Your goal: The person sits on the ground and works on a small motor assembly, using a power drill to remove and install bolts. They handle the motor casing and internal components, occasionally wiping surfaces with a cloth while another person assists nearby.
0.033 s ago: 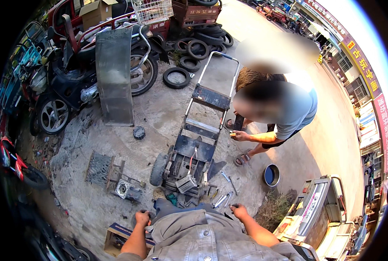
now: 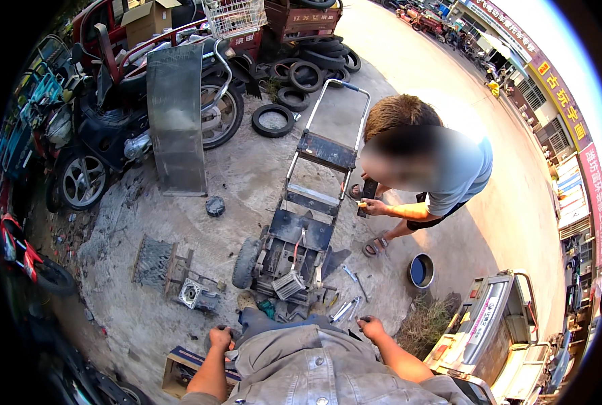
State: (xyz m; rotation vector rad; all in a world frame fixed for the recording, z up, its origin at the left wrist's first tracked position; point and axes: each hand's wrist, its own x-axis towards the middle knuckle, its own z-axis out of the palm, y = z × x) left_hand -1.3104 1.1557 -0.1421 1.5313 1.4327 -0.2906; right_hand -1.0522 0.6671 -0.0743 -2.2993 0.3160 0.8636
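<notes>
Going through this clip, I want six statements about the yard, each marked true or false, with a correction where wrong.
1. Loose tools lie near the right hand. True.
2. The left hand is touching the wheel of the metal frame. False: it is apart from the wheel.
3. A round basin sits to the right of the frame. True.
4. The co-worker is barefoot. False: sandals are worn.
5. The metal sheet stands right of the frame. False: it is to the left.
6. The co-worker is bending forward. True.
</notes>
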